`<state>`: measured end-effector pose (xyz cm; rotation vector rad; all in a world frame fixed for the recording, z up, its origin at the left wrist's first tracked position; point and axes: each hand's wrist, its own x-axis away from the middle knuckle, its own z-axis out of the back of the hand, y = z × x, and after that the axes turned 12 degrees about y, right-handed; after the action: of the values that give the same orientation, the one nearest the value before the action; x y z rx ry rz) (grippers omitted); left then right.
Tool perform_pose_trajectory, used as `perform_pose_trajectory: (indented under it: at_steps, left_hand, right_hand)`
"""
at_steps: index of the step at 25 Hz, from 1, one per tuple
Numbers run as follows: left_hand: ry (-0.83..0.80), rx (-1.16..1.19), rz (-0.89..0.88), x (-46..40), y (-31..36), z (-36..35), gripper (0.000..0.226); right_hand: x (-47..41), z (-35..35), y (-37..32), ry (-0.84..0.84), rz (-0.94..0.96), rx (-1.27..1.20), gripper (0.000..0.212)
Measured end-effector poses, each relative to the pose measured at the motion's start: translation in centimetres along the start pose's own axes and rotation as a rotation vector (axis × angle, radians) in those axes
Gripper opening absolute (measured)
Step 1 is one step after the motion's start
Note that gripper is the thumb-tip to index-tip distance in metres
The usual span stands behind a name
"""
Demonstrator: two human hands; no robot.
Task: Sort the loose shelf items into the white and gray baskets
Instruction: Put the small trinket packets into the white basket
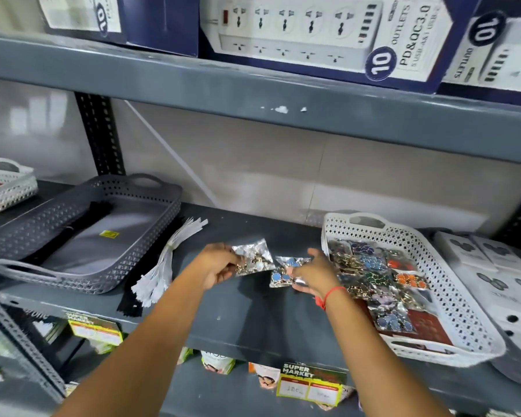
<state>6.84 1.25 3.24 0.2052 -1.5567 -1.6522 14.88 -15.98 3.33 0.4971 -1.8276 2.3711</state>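
Note:
My left hand (220, 266) grips a clear packet of white and gold charms (253, 260) just above the gray shelf (238, 311). Beside it, my right hand (316, 272) holds a clear packet of blue charms (283, 273). The white basket (451, 296) stands to the right and holds several packets of coloured charms. The gray basket (151, 233) stands to the left with a flat gray pack and dark tassels inside. A bundle of white tags (160, 266) lies loose on the shelf between the gray basket and my left hand, over some black tags.
The upper shelf beam (253, 94) hangs close overhead, carrying power strip boxes (328, 37). A second white basket (6, 188) sits at the far left. White boxed items (500, 281) lie right of the white basket. Price labels (310, 386) hang on the shelf's front edge.

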Motion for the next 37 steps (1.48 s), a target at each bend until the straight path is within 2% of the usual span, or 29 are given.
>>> perform_pose_trajectory:
  at_steps: [4, 6, 8, 10, 12, 14, 15, 17, 19, 20, 24, 27, 29, 31, 34, 37]
  left_hand:
    - [-0.142, 0.107, -0.097, 2.6, 4.2, -3.1, 0.032]
    - [-0.249, 0.081, -0.143, 4.6, 5.7, -6.2, 0.03]
    - [-0.339, -0.031, -0.183, 6.7, 6.3, -10.0, 0.029]
    - [-0.385, -0.227, -0.223, 8.3, 5.9, -13.8, 0.025]
    - [-0.352, -0.408, -0.233, 8.8, 5.1, -17.1, 0.043]
    - [-0.282, -0.592, -0.249, 8.5, 4.4, -19.5, 0.054]
    - [-0.246, -0.686, -0.281, 8.3, 4.1, -20.3, 0.054]
    - [-0.177, -0.833, -0.377, 8.4, 3.6, -21.3, 0.047]
    - [-0.122, -0.945, -0.451, 8.2, 3.0, -21.9, 0.042]
    - [-0.101, -0.992, -0.465, 8.1, 2.6, -22.2, 0.041]
    - [-0.063, -1.14, -0.464, 8.3, 1.8, -22.7, 0.041]
    - [-0.033, -1.091, -0.557, 9.1, 2.7, -21.6, 0.038]
    - [0.01, -0.913, -0.631, 9.4, 3.5, -19.1, 0.035]
    - [0.135, -0.695, -0.638, 8.1, 3.9, -14.3, 0.031]
    - [0.438, -0.531, -0.623, 5.0, 3.2, -4.3, 0.029]
    - [0.615, -0.633, -0.508, 2.5, 1.0, 4.8, 0.028]
  right_hand:
    - [0.5, 6.3, -2.3, 0.024, 0.117, 0.042, 0.066]
    - [-0.5, 11.5, -2.3, 0.078, 0.083, 0.058, 0.062]
    - [-1.6, 16.9, -1.4, 0.14, 0.027, 0.133, 0.055]
    - [-2.7, 20.8, -0.1, 0.253, 0.004, 0.376, 0.048]
    - [-3.7, 22.8, 1.2, 0.287, 0.004, 0.565, 0.038]
    - [-4.6, 23.5, 2.5, 0.24, -0.027, 0.653, 0.022]
    - [-4.6, 23.4, 2.9, 0.2, -0.055, 0.649, 0.024]
    - [-5.2, 23.1, 4.0, 0.128, -0.092, 0.604, 0.043]
    - [-5.8, 22.6, 4.9, 0.131, -0.082, 0.612, 0.059]
    - [-6.1, 22.5, 5.3, 0.157, -0.057, 0.65, 0.06]
    - [-5.8, 22.1, 5.2, 0.256, 0.136, 1.082, 0.054]
    - [-5.1, 20.7, 3.2, 0.336, 0.272, 1.166, 0.045]
    - [-4.7, 18.7, 1.0, 0.401, 0.391, 1.062, 0.037]
    - [-3.6, 15.3, -1.1, 0.428, 0.532, 0.95, 0.031]
    - [-0.8, 8.1, -3.5, 0.339, 0.686, 0.771, 0.027]
    - [2.4, -0.7, -4.0, 0.16, 0.765, 0.719, 0.022]
